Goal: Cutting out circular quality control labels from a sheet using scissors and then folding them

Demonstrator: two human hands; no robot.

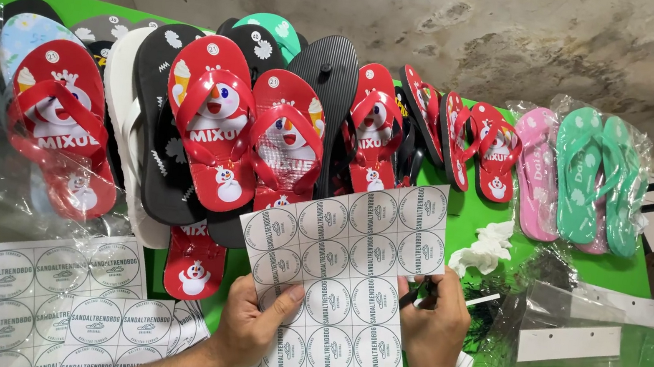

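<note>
My left hand (251, 325) holds up a white sheet of round grey-printed stickers (342, 270), thumb pressed on its front near the lower left. My right hand (435, 324) grips the sheet's right edge and also holds a thin dark tool between its fingers. The sheet is tilted slightly and hides part of the green table (474, 220) behind it. Just above the sheet lie red flip-flops with a snowman print (217, 123), some overlapping black ones (329, 70).
More sticker sheets (17, 298) lie at lower left, partly under clear plastic. Pink (537, 173) and mint-green flip-flops (597, 177) in clear bags lie at upper right. Clear bags with white strips (575, 342) and a white crumpled scrap (487, 247) lie to the right. A stained wall stands behind.
</note>
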